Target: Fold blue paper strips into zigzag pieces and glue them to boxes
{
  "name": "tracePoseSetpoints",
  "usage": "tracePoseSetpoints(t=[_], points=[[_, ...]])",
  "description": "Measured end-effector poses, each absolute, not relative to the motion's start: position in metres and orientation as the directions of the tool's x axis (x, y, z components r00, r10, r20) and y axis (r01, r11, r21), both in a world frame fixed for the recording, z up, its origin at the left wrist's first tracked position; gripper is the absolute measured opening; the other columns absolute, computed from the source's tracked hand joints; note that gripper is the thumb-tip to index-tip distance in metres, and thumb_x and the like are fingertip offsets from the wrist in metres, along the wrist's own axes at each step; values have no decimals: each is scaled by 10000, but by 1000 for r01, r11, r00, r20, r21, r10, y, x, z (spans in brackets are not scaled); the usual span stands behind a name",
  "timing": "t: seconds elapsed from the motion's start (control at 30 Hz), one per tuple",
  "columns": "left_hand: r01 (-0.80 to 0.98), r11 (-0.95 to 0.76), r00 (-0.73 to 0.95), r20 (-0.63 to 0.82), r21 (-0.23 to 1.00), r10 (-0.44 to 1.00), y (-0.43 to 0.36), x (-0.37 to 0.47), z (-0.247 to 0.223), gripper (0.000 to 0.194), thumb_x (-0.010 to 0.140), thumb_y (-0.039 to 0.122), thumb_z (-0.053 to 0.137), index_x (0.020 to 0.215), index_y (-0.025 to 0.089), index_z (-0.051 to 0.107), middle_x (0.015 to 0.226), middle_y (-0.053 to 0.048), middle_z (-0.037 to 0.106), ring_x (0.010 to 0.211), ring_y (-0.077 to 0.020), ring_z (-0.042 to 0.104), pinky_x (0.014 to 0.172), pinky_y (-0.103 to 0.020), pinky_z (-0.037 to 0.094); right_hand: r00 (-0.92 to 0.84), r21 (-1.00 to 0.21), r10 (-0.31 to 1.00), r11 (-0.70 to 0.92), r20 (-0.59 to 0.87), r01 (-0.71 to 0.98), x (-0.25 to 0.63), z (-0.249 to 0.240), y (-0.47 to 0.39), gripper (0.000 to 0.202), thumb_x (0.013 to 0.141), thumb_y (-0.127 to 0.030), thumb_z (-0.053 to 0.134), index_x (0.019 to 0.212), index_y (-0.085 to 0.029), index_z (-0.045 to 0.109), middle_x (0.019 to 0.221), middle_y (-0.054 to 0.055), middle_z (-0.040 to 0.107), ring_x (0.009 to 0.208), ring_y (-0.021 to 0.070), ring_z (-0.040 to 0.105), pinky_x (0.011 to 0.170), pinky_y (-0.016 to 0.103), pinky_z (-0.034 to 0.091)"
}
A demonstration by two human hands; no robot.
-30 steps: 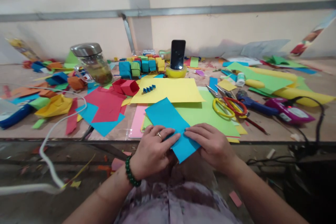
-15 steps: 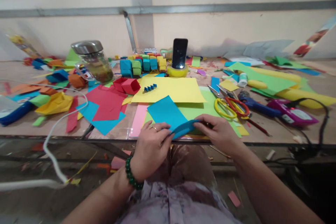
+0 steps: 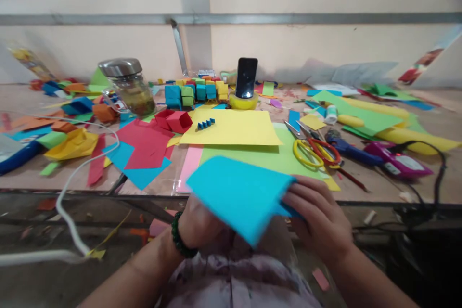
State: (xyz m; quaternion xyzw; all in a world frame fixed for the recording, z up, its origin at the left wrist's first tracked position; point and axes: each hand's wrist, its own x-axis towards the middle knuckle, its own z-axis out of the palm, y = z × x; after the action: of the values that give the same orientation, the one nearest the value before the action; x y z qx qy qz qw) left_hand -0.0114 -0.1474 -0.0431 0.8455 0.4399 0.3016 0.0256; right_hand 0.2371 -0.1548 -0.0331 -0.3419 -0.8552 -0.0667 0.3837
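While hands [image 3: 202, 224] flank blue paper [image 3: 238, 192], right one [image 3: 322, 216] grips.

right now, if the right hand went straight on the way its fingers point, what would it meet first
The blue paper, most likely: the right hand has its fingers at that sheet's right edge, pointing leftward across it. Depth beyond is unclear.

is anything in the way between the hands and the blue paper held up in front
Nothing visible is. The right hand directly grips the right edge of the blue paper. The left hand is partly hidden beneath it, so its fingers' contact cannot be seen.
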Motion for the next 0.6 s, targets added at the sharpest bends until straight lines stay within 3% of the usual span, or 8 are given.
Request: tracePoseSetpoints(t=[0.1,0.17,0.23,0.33,0.47,0.6], points=[[733,-598,432,458,325,777,-129,-3,-44,332,797,62,472,1000,215,685,988,-45,697,883,-210,605,776,-365,528,-423,-281,645,704,637,652,226,-41,-123,189,847,-135,524,971,-210,645,835,47,709,781,185,659,674,305,543],[741,-581,431,425,337,796,-125,-1,-39,328,772,37,493,979,204,687,1002,-38,691,891,-214,579,791,-375,507,-385,-391,750,626,537,674,223,-45,-116,193,820,-120,529,924,-214,662,830,31,711,763,173,658,664,290,535],[739,-569,429,400,360,810,-124,-1,-34,251,795,77,526,936,202,692,993,-37,687,889,-215,566,800,-380,485,-317,-523,850,513,420,681,224,-44,-116,228,796,-135,544,978,-217,655,879,25,719,787,175,664,689,292,533],[748,-538,422,346,388,838,-121,1,-25,175,881,226,520,823,188,681,913,-45,675,848,-205,569,768,-365,462,-203,-677,946,322,252,662,226,-35,-117,221,816,-261,581,1023,-198,625,788,11,710,642,146,630,574,252,497],[811,-443,373,246,381,894,-110,7,-20,292,913,329,480,702,171,605,778,-41,600,750,-179,567,663,-315,437,-191,-632,958,284,213,721,225,-26,-115,282,866,-429,524,745,-192,617,635,-6,627,575,129,549,512,236,404],[860,-384,322,225,337,920,-100,13,-22,301,873,402,537,681,175,579,831,-32,563,695,-159,565,603,-291,409,-64,-618,976,183,210,765,224,-34,-114,227,813,-435,601,823,-208,614,646,-15,632,550,128,550,509,238,392]])
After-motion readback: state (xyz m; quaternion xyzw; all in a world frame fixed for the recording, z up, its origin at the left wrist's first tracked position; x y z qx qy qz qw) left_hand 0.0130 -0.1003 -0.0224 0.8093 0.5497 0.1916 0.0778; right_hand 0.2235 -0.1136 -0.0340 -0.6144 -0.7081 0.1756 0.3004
